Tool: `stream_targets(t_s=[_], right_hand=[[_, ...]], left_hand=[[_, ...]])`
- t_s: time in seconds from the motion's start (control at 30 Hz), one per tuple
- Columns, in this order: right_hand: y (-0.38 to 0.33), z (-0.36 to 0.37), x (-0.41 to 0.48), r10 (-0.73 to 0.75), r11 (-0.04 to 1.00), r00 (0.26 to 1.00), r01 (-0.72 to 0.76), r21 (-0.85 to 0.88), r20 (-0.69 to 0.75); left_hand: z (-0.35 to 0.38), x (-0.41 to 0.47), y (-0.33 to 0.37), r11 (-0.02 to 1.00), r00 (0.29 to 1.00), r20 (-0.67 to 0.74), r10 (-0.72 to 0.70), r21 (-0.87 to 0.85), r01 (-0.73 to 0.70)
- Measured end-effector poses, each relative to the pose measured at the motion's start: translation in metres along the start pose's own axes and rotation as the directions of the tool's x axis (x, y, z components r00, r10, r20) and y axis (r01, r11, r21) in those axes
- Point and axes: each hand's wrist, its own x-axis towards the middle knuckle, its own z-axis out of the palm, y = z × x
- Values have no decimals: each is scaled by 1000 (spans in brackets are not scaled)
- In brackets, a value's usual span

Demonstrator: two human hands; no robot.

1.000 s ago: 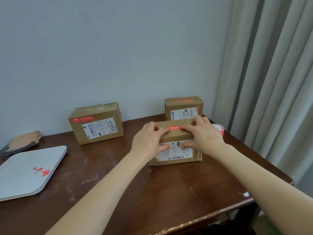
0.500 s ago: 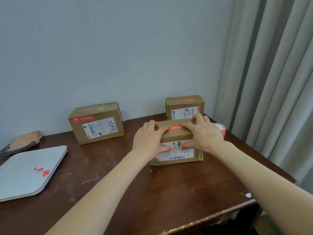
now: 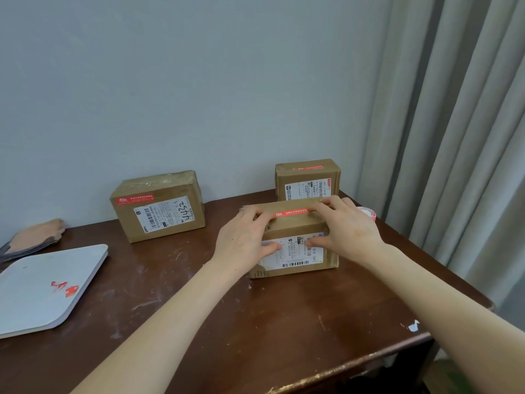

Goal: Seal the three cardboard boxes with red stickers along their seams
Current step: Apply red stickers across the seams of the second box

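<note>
Three brown cardboard boxes stand on a dark wooden table [image 3: 255, 322]. Both hands are on the near box [image 3: 295, 227]. A red sticker [image 3: 292, 213] runs along its top seam. My left hand [image 3: 244, 240] lays its fingers on the sticker's left end, thumb against the white label on the front. My right hand [image 3: 349, 228] presses the sticker's right end the same way. The back right box [image 3: 308, 183] has a red sticker [image 3: 309, 168] on top. The left box [image 3: 159, 220] carries a red sticker [image 3: 135, 199] at its front top edge.
A red and white sticker roll [image 3: 368, 214] peeks out behind my right hand. At the left lies a white tray [image 3: 34, 302] with red scraps [image 3: 66, 288], and a tan flat object [image 3: 34, 236] behind it. Curtains [image 3: 454, 137] hang on the right, beyond the table's edge.
My fingers have slid apart along the red sticker, the left hand toward the left end and the right hand toward the right end. The boxes have stayed in place.
</note>
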Motion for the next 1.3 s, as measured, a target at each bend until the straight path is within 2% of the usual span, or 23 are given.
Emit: stream_targets(t_s=[0.6,0.97,1.13,1.3], right_hand=[[-3,-7,-1,8,995,1000,-5,-105,22],[-1,-1,0,35,999,999,-35,8,-26],[0,1,0,-6,1000,1000,6,-29,-9],[1,1,2,16,999,1000,-16,-33,1]], left_hand=[[1,-1,-1,1000,1000,11,6,16,-6],[-1,1,-2,1000,999,52,-4,-20,5],[0,1,-3,1000,999,46,-5,-30,7],[1,0,-4,999,999,45,-1,-49,3]])
